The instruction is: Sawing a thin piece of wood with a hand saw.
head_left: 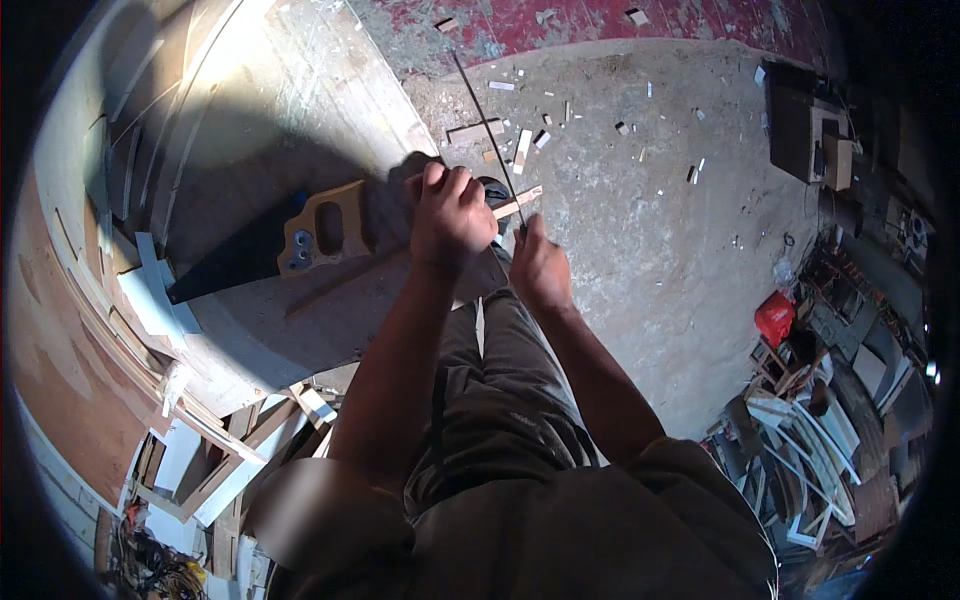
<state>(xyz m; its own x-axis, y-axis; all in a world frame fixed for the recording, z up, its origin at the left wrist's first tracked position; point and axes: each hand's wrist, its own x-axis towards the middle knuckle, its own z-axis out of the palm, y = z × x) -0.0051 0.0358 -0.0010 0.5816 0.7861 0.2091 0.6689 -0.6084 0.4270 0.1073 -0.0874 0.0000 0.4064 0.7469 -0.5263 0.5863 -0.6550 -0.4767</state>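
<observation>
My left hand point(450, 215) is closed over a narrow wooden strip point(519, 203) and presses it at the edge of the workbench point(330, 90). The strip's light end sticks out past the bench edge to the right. My right hand point(541, 268) is wrapped round the near end of a long, thin, dark tool point(487, 122), seen almost edge-on; its exact kind cannot be made out. That tool crosses the strip just right of my left hand and points away from me. On the bench to the left lies a handsaw point(325, 230) with a yellowish handle and a dark blade.
Small wood offcuts point(523, 151) are scattered over the concrete floor point(650, 250). Scrap wood is piled at the lower left point(240, 470) and the right point(810, 440), where a red object point(774, 318) also lies. A dark box point(795, 120) stands at the far right.
</observation>
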